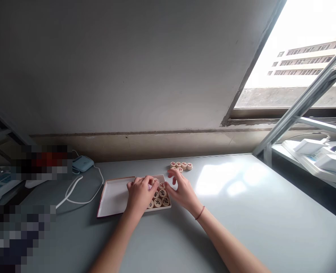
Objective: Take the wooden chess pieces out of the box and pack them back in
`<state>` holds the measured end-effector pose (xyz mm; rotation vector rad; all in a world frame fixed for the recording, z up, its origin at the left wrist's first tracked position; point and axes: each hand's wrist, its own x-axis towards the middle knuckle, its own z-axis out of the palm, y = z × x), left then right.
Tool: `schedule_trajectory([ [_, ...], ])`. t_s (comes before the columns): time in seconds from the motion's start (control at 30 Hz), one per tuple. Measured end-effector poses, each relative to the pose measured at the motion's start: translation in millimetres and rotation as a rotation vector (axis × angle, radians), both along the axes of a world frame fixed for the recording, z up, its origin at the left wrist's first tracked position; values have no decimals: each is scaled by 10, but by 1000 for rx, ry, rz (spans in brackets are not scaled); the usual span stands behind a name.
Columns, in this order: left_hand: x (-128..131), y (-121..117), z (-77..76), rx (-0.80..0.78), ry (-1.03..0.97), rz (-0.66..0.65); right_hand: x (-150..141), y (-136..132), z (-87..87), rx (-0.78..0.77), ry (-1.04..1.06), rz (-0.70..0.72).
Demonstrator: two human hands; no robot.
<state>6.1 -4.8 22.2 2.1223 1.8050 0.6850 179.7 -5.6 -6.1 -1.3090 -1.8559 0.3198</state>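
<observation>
A shallow cardboard box (170, 207) on the desk holds several round wooden Chinese chess pieces (162, 192) marked with characters. Its lid (115, 195) lies flat to the left, white inside facing up. My left hand (141, 194) is over the box's left part, its fingers closed around a chess piece (155, 181), partly hidden by the fingertips. Just right of the box, my right hand (184, 191) hovers with thumb and fingers apart and nothing in it. Behind that hand stand several more red-marked pieces (184, 165), grouped in rows, partly covered by its fingers.
A white cable (82, 203) and a light-blue device (83, 163) lie on the grey desk (241, 212) at the left. Metal frame bars (293, 110) rise at the right, near white chargers (311, 147) on a power strip. A wall (128, 146) bounds the desk's back.
</observation>
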Motion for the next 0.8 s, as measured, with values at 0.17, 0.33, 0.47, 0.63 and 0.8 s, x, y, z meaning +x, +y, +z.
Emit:
schedule_trajectory([
  [0.17,7,0,64,-93,-431,-114,-98,-64,68,166,-60,134],
  [0.33,18,-1,56,-117,-574,-109,51,-8,142,192,-42,-13],
  [0.47,6,17,18,-52,-664,-66,454,117,132,3,-94,-295],
  [0.63,-1,51,-45,-85,-739,-43,716,219,-38,-181,-278,-374],
  [0.8,16,40,-66,-21,-588,-77,494,141,61,-122,-209,-285],
])
